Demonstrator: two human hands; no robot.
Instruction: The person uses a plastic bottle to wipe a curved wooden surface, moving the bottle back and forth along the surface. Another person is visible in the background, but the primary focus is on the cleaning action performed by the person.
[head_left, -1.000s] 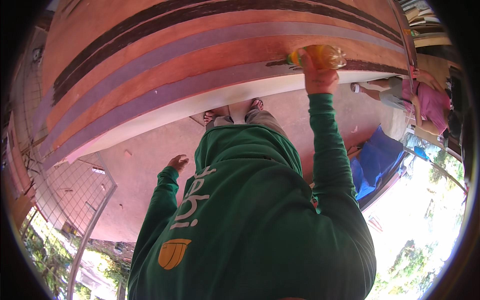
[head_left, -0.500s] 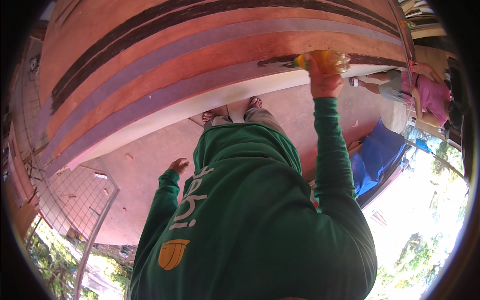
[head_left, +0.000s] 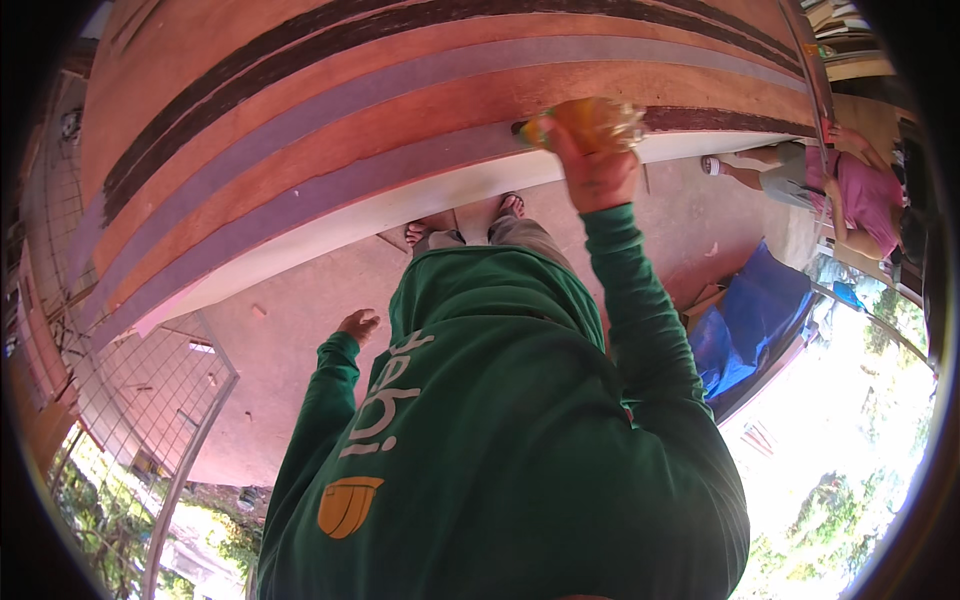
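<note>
Right hand (head_left: 597,172) raised, grip closed on a yellow cloth (head_left: 590,120) against the striped wall (head_left: 400,110); left hand (head_left: 358,324) hangs loose, fingers half-curled, holding nothing.

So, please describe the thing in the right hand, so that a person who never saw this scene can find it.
Start at the big striped wall of reddish, grey and dark bands. The raised right hand presses a yellow-orange wad against it, by a dark band. It looks like a crumpled cloth or sponge, though it is too blurred to tell which; nothing else on the wall is yellow.
</note>
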